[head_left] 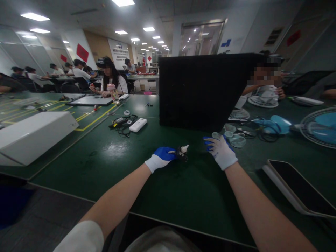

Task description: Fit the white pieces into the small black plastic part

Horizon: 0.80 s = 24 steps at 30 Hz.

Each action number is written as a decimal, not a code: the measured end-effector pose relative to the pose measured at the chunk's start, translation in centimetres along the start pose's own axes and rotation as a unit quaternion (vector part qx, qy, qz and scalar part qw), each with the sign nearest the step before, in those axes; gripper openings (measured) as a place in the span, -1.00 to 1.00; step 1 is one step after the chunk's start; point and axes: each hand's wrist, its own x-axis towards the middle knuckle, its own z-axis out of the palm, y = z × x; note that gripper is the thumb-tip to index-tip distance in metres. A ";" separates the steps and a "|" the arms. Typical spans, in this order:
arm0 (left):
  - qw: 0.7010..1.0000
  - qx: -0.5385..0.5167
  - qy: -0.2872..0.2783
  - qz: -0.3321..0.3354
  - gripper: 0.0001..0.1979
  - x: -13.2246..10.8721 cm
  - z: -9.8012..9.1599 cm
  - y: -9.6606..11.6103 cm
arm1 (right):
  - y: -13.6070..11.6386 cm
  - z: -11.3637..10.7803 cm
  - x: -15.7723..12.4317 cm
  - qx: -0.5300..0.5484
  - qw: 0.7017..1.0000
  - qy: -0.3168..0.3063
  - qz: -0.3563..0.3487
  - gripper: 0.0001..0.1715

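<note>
Dim, soft view; ceiling panels [35, 16] glare, edges stretch and blur.

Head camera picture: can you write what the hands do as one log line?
left hand: holds small part | right hand: open, on green table | nearby: clear plastic pieces

Big open workroom w/ long dark-green desks [168, 196], yellow tape lines [97, 119] on the far-left one. Ceiling light panels [35, 16] in rows. White walls w/ red diamond signs [82, 52], glass doors [201, 38] at back. Grey floor [44, 217] by desk's near-left corner.
</note>
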 end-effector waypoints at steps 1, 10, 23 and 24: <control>1.000 0.001 -0.001 -0.005 -0.65 0.0 0.0 0.0 | -0.1 0.1 0.0 0.008 1.000 0.007 0.006 0.06; 1.000 0.008 0.008 0.020 -0.69 0.2 0.2 0.1 | -0.7 0.5 -0.3 0.059 0.996 0.027 0.056 -0.03; 0.999 0.026 0.034 0.030 -0.69 -0.2 -1.0 -1.9 | 0.1 -0.1 0.7 0.046 0.997 0.012 0.057 -0.11; 0.999 0.025 0.040 0.021 -0.70 -0.4 -1.4 -2.4 | 0.1 0.0 0.6 0.051 0.997 0.012 0.060 -0.12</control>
